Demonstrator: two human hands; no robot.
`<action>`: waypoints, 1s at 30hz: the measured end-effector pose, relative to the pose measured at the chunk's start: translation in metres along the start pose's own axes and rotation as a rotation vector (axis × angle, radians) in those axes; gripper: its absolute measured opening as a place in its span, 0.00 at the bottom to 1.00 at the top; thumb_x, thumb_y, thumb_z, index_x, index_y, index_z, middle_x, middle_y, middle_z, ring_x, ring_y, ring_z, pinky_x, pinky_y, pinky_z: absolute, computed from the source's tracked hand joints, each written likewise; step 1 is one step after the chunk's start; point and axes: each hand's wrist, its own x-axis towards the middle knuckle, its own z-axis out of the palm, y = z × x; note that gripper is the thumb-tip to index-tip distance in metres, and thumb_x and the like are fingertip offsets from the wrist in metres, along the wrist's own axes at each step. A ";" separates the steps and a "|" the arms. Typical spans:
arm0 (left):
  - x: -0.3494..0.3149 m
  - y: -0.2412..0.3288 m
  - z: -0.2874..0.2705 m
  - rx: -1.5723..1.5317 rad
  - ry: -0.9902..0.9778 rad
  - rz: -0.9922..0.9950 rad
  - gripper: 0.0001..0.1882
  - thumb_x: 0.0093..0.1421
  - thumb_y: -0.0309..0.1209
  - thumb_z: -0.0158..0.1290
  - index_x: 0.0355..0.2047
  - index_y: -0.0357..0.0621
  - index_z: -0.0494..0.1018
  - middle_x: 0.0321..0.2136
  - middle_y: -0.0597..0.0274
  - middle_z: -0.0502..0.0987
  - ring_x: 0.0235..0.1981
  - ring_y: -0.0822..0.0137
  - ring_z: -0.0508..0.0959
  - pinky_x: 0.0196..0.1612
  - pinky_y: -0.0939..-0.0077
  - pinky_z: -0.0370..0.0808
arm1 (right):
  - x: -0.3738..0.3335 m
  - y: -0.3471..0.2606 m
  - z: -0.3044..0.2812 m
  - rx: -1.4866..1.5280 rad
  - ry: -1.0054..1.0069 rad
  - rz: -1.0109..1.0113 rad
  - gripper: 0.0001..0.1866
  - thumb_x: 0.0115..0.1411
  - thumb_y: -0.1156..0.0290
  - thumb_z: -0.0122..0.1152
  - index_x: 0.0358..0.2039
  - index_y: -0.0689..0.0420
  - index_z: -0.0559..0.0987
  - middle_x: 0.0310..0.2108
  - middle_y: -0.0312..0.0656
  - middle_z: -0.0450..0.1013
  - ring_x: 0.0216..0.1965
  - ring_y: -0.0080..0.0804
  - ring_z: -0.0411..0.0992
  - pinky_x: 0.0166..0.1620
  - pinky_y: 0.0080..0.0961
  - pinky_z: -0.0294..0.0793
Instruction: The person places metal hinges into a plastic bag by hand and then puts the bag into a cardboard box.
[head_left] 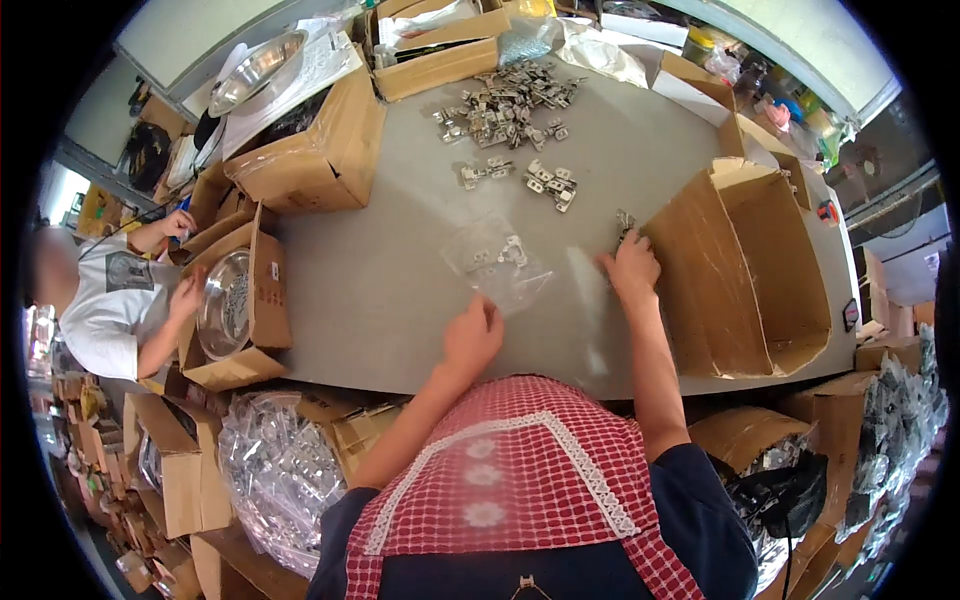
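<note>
My left hand [474,334] is closed at the near edge of a clear plastic bag [525,290], its fingertips pinching the film. The bag lies flat on the grey table, with small silvery metal parts [512,252] in it. To the right, beside an open cardboard box, my right hand [634,268] has its fingers on a metal cabinet hinge [625,220], which sticks out beyond the fingertips; the thumb is held apart. Two small groups of hinges, one at left [486,173] and one at right [551,185], lie farther off, in front of a heaped pile of hinges [515,105].
The tall cardboard box [715,270] stands at the table's right. More boxes [310,150] line the left and far sides. A person [120,300] works at the left near a metal bowl [228,305] in a box. Bagged metal parts [280,480] sit below the table edge.
</note>
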 end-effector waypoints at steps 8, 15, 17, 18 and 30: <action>-0.002 0.001 -0.008 -0.046 -0.006 -0.083 0.10 0.60 0.34 0.52 0.37 0.43 0.69 0.26 0.50 0.80 0.28 0.46 0.80 0.32 0.53 0.75 | -0.011 0.021 -0.045 0.468 -0.496 -0.001 0.23 0.49 0.61 0.62 0.43 0.61 0.75 0.35 0.51 0.75 0.40 0.47 0.76 0.45 0.40 0.73; 0.003 0.002 -0.011 -0.128 -0.026 -0.152 0.11 0.59 0.35 0.53 0.36 0.42 0.69 0.27 0.49 0.80 0.31 0.47 0.81 0.35 0.55 0.76 | -0.024 0.030 -0.016 0.767 -0.181 -0.036 0.23 0.53 0.58 0.60 0.45 0.60 0.78 0.37 0.53 0.76 0.41 0.48 0.75 0.45 0.37 0.73; 0.001 0.004 -0.013 -0.126 -0.024 -0.149 0.11 0.59 0.36 0.53 0.36 0.42 0.69 0.27 0.49 0.80 0.31 0.47 0.81 0.35 0.55 0.76 | -0.030 0.031 -0.015 0.620 -0.256 -0.082 0.22 0.55 0.56 0.59 0.43 0.60 0.78 0.37 0.53 0.77 0.41 0.49 0.75 0.44 0.39 0.73; 0.001 0.004 -0.013 -0.110 -0.029 -0.136 0.11 0.59 0.36 0.53 0.36 0.42 0.69 0.27 0.49 0.80 0.31 0.47 0.81 0.35 0.55 0.76 | -0.033 0.031 -0.015 0.471 -0.326 -0.127 0.22 0.57 0.54 0.58 0.42 0.60 0.78 0.38 0.54 0.77 0.41 0.50 0.76 0.44 0.41 0.73; -0.002 -0.004 -0.013 -0.109 0.059 -0.110 0.11 0.60 0.36 0.54 0.34 0.41 0.70 0.24 0.55 0.80 0.26 0.56 0.81 0.31 0.65 0.75 | -0.061 -0.013 -0.003 0.894 -0.483 0.022 0.14 0.54 0.63 0.60 0.30 0.63 0.79 0.25 0.48 0.78 0.26 0.40 0.77 0.32 0.36 0.76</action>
